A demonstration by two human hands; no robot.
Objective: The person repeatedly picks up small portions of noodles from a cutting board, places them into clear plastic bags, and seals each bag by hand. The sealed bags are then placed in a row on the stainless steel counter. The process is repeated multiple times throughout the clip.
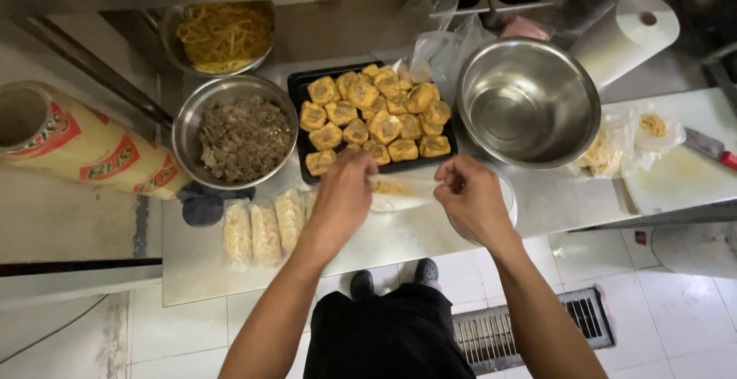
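Observation:
My left hand and my right hand hold the two ends of a clear plastic bag with a little yellow food in it, stretched between them just above the steel counter. Right behind the hands is a black tray full of golden stuffed tofu pieces. To the left of my left hand lie three filled clear noodle packets side by side.
A steel bowl of brown minced filling and a bowl of yellow noodles stand at the left. An empty steel bowl, a paper roll, a plastic film roll, bagged noodles and a red-handled knife lie around.

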